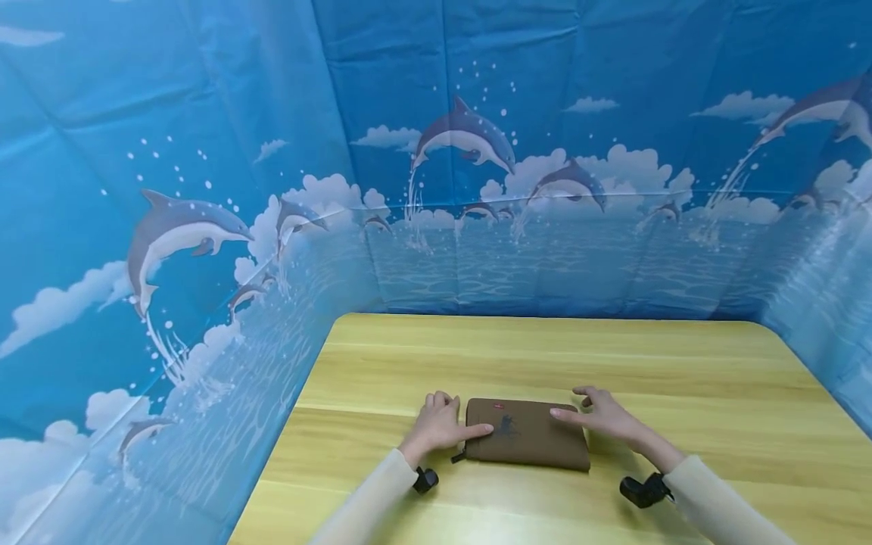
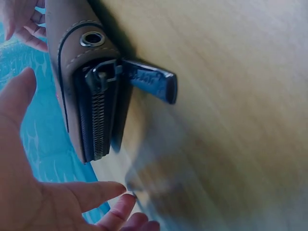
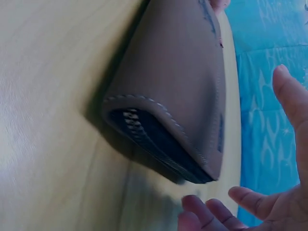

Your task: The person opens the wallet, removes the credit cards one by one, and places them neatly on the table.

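A brown zip-around wallet lies flat on the table, with a dark print and a small red tag on its top face. At its left end is my left hand, thumb reaching over the wallet's top and the other fingers beside it. The dark zipper pull sticks out from that end, next to a metal eyelet. My right hand is at the opposite end, thumb over the top and fingers spread apart from the side. The right wrist view shows the zipped end facing the right fingers.
The yellow wood-grain table spreads around the wallet. Blue curtains printed with dolphins stand behind the table and along both sides. A black wrist camera sits at the right wrist, another at the left.
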Tool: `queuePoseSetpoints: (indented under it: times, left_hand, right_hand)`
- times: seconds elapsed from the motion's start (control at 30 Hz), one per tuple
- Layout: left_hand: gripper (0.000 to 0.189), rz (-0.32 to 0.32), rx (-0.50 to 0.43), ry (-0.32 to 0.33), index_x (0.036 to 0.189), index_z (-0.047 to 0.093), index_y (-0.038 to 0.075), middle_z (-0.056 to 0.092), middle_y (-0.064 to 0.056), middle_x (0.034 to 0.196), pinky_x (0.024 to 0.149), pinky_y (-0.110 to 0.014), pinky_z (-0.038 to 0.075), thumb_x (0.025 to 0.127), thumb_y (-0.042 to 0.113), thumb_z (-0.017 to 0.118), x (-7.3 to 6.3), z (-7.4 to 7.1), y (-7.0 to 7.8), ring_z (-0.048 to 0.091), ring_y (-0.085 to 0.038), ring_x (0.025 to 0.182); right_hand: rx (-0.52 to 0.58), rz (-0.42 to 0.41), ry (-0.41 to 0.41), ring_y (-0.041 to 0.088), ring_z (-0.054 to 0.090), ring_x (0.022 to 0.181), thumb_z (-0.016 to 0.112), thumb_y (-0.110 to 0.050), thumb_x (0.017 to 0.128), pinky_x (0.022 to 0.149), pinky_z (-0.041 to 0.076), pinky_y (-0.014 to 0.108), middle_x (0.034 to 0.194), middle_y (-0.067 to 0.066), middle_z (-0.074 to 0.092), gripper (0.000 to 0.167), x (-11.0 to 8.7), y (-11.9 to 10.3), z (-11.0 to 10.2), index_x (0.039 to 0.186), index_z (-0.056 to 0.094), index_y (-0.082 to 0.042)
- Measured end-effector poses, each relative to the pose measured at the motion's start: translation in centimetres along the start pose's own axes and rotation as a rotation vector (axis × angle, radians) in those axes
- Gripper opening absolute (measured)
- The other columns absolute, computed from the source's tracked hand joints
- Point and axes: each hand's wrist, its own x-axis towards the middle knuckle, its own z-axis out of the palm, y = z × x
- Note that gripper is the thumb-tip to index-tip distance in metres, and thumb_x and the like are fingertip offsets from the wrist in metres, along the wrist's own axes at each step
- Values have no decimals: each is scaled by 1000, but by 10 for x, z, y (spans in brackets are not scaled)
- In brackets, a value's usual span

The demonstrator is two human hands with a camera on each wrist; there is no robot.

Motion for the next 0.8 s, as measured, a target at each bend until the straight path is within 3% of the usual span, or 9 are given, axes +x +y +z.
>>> queuePoseSetpoints:
  times: [0.2,0.43,0.67,0.8]
  left_hand:
    - [101,23,0,8,138,46,-1,43,-9,120,75,-29,34,74,76,56,-3,7,0,33,-21,98]
    - [96,55,-17,14,140,46,3,42,-6,119,74,-29,30,76,73,57,-3,11,0,32,-21,97]
    - [94,56,-79,6,139,47,3,42,-9,125,77,-31,34,75,69,63,-5,10,1,34,-23,103]
    - [91,49,-117,18,138,49,3,43,-9,125,79,-33,34,74,66,67,-5,10,3,34,-24,103]
  right_hand:
    - [56,62,-11,29,53,96,68,-45,85,74,47,41,111,23,51,86,-1,8,11,134,33,17]
    - [62,77,27,24,48,80,76,-42,79,65,41,36,96,16,50,86,0,12,17,127,36,17]
    - [85,56,89,19,44,72,81,-37,74,59,36,30,80,8,47,59,1,13,24,101,51,6]
    - [71,60,106,19,41,70,81,-38,73,57,31,30,78,7,42,57,1,13,25,97,50,4]
